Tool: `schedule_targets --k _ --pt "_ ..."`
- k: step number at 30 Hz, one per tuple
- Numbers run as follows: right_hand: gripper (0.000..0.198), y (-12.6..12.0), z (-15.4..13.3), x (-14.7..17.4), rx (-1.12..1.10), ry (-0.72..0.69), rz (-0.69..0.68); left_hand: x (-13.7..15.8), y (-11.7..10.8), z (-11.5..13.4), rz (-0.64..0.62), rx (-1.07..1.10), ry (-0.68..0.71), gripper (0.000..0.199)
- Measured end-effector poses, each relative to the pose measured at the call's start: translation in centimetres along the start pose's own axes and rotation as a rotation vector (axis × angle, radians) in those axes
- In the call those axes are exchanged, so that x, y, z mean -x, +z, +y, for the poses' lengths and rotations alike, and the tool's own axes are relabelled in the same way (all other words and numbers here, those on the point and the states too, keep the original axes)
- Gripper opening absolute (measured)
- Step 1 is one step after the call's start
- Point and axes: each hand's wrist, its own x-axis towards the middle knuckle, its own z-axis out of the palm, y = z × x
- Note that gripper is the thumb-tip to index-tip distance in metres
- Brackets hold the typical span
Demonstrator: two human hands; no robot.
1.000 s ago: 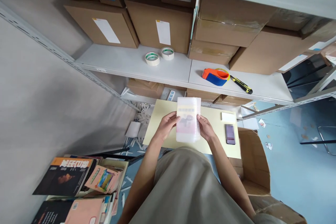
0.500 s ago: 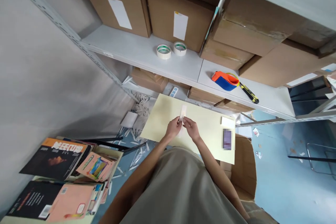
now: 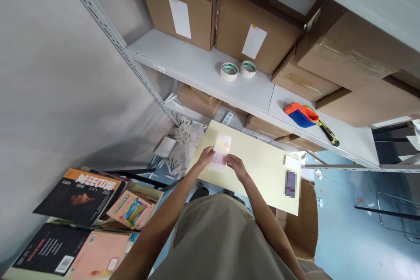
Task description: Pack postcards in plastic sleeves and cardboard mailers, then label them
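A pale sheet of printed paper point(image 3: 223, 143) with yellow and pink patches faces up over the cream tabletop point(image 3: 256, 162). My left hand point(image 3: 206, 157) pinches its left edge, fingers closed. On the opposite side, the bent fingers of my right hand point(image 3: 236, 166) grip the right edge near the lower half. The print is too small to read. Whether the paper is one layer or folded, I cannot tell. Toward the tabletop's right end lie a small white block-like item point(image 3: 292, 162) and a blurred purple object point(image 3: 290, 183).
Ahead, a grey shelf point(image 3: 200, 68) carries cardboard boxes point(image 3: 256, 17), two tape rolls point(image 3: 229, 71), an orange-blue tape dispenser point(image 3: 301, 114) and a yellow-black cutter point(image 3: 328, 133). Magazines point(image 3: 77, 194) are stacked at left. An open carton point(image 3: 303, 218) stands at right; white scraps point(image 3: 183, 140) litter the floor.
The paper looked narrow between my close-together hands; now its broad printed face shows and my hands are farther apart. My view has shifted, moving the shelf rightward.
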Motion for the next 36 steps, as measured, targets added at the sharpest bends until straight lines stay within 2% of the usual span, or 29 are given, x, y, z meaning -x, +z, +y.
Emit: schedule_targets --k 4,8,10,13,16,19,22,26,29,36 --pt "0.055 2.4 -1.3 -3.2 0.008 0.012 0.072 -3.7 -1.3 1.4 -0.001 -0.077 0.007 0.025" --pt "0.055 3.9 -1.6 -4.9 0.082 0.048 0.145 -6.3 -2.5 2.2 0.014 -0.125 -0.02 0.039" --pt "0.054 4.6 -1.1 -4.5 0.13 0.074 0.136 -6.2 -3.4 2.0 0.032 -0.128 -0.038 0.046" --pt "0.053 5.3 0.1 -2.6 0.185 0.096 0.061 -3.6 -5.1 0.7 0.056 -0.101 -0.038 0.042" --pt "0.053 5.7 1.2 0.3 0.229 0.098 -0.022 1.2 -6.7 -1.0 0.068 -0.042 -0.011 0.027" --pt "0.054 5.5 2.2 3.1 0.276 0.09 -0.098 6.8 -7.4 -2.6 0.099 0.023 0.023 0.022" --pt "0.054 5.3 3.2 5.7 0.316 0.07 -0.181 12.6 -7.0 -4.0 0.156 0.1 0.059 0.026" --pt "0.061 5.4 4.9 8.9 0.369 0.016 -0.319 20.6 -6.1 -5.9 0.233 0.227 0.11 0.043" --pt "0.067 6.1 6.6 11.7 0.395 -0.012 -0.428 27.4 -5.5 -7.5 0.324 0.263 0.104 0.053" --pt "0.065 8.8 11.5 21.0 0.353 -0.008 -0.656 43.5 -4.5 -11.1 0.621 0.355 0.08 0.05"
